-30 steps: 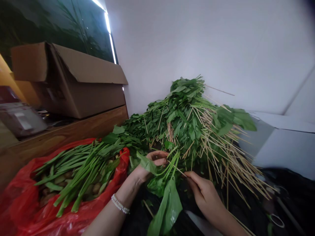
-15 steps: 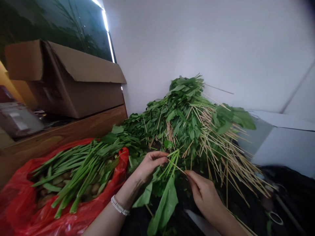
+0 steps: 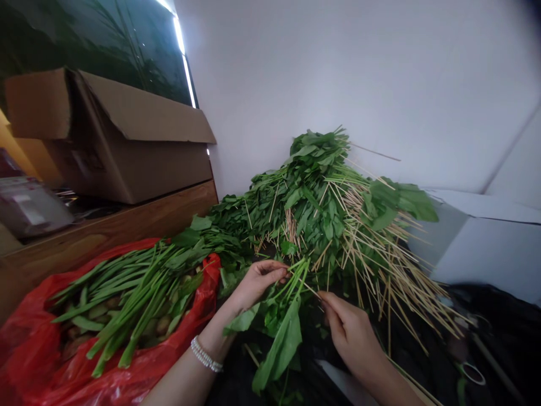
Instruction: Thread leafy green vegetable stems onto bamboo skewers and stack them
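Note:
My left hand [image 3: 262, 282], closed in a pinch, grips leafy greens [image 3: 281, 344] near the upper end of their stems. A thin bamboo skewer [image 3: 311, 289] runs slantwise through those stems. Its other end is pinched between the thumb and fingers of my right hand [image 3: 347, 327]. Broad leaves hang down between my wrists. Behind the hands rises a big heap of skewered greens [image 3: 296, 192], with many bare skewer ends [image 3: 393, 270] sticking out to the right.
At left, a red plastic bag [image 3: 139, 369] holds loose green stalks [image 3: 139, 282] over roundish produce. An open cardboard box [image 3: 143, 163] stands on a wooden ledge [image 3: 169, 208]. Scissors [image 3: 473, 373] lie on black plastic at lower right, near a white box [image 3: 490, 248].
The hanging leaves have swung slightly up and to the left. Both hands keep their grip in nearly the same place.

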`<move>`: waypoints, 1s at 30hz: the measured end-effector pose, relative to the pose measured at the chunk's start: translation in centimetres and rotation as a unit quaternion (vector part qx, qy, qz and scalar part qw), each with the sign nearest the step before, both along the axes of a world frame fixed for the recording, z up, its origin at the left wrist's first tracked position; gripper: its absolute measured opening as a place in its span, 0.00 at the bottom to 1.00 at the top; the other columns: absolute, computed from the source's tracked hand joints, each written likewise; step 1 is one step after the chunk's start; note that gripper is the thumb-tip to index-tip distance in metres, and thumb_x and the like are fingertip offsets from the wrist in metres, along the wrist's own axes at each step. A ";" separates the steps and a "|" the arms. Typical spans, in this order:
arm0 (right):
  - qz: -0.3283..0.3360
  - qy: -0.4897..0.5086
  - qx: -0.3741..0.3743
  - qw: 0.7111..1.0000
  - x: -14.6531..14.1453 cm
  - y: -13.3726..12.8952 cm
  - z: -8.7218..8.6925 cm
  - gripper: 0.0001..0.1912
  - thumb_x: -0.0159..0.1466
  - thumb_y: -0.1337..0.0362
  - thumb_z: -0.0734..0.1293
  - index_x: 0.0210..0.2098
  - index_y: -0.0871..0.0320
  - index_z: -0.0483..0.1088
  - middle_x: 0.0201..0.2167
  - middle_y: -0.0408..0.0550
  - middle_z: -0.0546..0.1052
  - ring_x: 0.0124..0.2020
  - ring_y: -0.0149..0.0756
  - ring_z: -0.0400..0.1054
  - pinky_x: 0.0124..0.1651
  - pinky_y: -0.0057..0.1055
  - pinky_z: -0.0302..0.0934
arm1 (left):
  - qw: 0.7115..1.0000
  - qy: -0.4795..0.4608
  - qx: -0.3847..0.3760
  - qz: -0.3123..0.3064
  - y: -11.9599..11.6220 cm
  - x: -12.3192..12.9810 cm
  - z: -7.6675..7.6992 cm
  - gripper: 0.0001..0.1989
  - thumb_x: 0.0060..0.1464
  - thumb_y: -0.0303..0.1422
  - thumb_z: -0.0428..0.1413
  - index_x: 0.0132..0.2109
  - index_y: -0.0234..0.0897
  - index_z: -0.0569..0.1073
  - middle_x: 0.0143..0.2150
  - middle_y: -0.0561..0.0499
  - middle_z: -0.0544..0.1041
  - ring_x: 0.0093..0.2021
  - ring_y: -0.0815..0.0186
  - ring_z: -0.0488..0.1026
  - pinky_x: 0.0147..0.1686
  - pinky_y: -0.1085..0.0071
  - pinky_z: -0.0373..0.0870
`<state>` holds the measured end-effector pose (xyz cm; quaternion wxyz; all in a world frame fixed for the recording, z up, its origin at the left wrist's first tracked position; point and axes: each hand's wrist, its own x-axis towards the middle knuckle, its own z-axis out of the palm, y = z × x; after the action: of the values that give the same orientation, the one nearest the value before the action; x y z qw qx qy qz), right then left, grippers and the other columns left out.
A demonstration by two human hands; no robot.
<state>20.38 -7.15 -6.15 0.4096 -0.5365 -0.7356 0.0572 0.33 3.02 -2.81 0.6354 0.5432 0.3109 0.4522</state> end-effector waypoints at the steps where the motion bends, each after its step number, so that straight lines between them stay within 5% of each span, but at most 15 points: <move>1: 0.000 0.000 0.002 1.000 0.0 0.0 0.0 0.16 0.67 0.67 0.53 0.46 0.59 0.70 0.31 0.50 0.78 0.31 0.37 0.74 0.33 0.30 0.68 | 1.000 0.002 0.001 -0.002 0.1 0.0 -0.1 0.15 0.37 0.38 0.69 0.31 0.34 0.81 0.27 0.50 0.79 0.25 0.71 0.70 0.30 0.75 0.66; 8: -0.001 0.008 0.005 1.000 -0.1 0.0 -0.3 0.17 0.67 0.67 0.53 0.47 0.60 0.70 0.31 0.51 0.78 0.31 0.37 0.74 0.37 0.31 0.68 | 0.999 -0.007 0.017 0.035 0.4 0.0 -0.5 0.15 0.38 0.39 0.69 0.32 0.33 0.80 0.27 0.50 0.79 0.25 0.72 0.70 0.29 0.76 0.66; 30: -0.027 -0.001 -0.014 1.000 -0.5 -0.1 -0.7 0.19 0.66 0.68 0.53 0.47 0.61 0.71 0.33 0.53 0.79 0.34 0.40 0.76 0.38 0.34 0.69 | 0.999 0.031 -0.007 0.015 0.5 0.1 -1.3 0.14 0.37 0.36 0.69 0.32 0.33 0.80 0.27 0.53 0.77 0.26 0.73 0.69 0.30 0.77 0.63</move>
<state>19.85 -7.20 -6.81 0.4024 -0.5620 -0.7205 0.0563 0.47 3.55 -4.13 0.6227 0.5477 0.3413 0.4425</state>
